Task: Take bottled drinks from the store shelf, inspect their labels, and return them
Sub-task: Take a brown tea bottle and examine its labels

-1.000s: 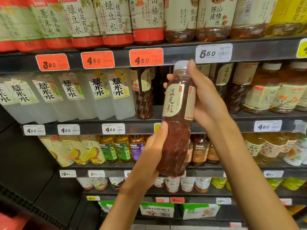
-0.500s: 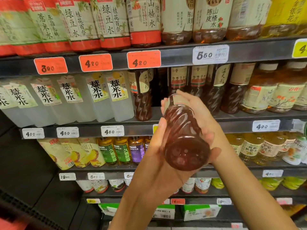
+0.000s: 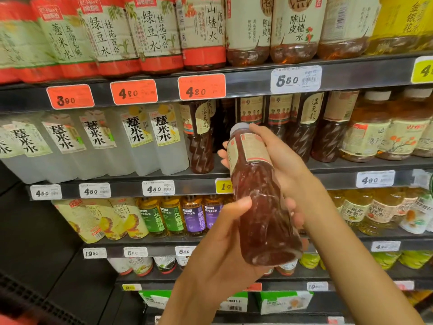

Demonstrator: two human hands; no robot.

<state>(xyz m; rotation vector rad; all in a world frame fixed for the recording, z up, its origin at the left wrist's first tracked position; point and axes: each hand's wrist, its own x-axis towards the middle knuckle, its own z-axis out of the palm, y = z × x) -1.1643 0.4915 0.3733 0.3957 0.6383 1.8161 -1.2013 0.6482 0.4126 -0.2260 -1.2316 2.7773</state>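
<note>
Clear bottles [image 3: 98, 146]: a row of pale, cloudy bottles with black characters stands at the left of the second shelf [image 3: 121, 188], above 3 white tags reading 450.
Orange tags [image 3: 133, 95]: 3 on the top shelf edge, reading 390, 420 and 420.
Red-based bottles [image 3: 112, 36]: large ones line the top shelf at the left.
Left hand [image 3: 220, 245]: it comes up from the lower centre and grips the lower half of the held bottle, thumb lying across the front and the fingertips showing round the far side.
Held bottle [image 3: 260, 202]: a dark reddish-brown drink with a white cap and a beige label, held in front of the second shelf, tilted with the cap up and to the left and the base toward the camera; it is clear of the shelves.
Yellow tag [image 3: 223, 186]: on the second shelf edge, partly hidden behind the held bottle.
Right hand [image 3: 281, 158]: its fingers are curled round the upper, labelled part of the bottle from the right, fingertips showing at the left side.
Dark bottles [image 3: 302, 127]: similar brown bottles stand on the second shelf behind both hands.
White tag [image 3: 296, 79]: reads 650, on the top shelf edge.
Amber bottles [image 3: 384, 130]: at the right of the second shelf, above a tag reading 490.
</note>
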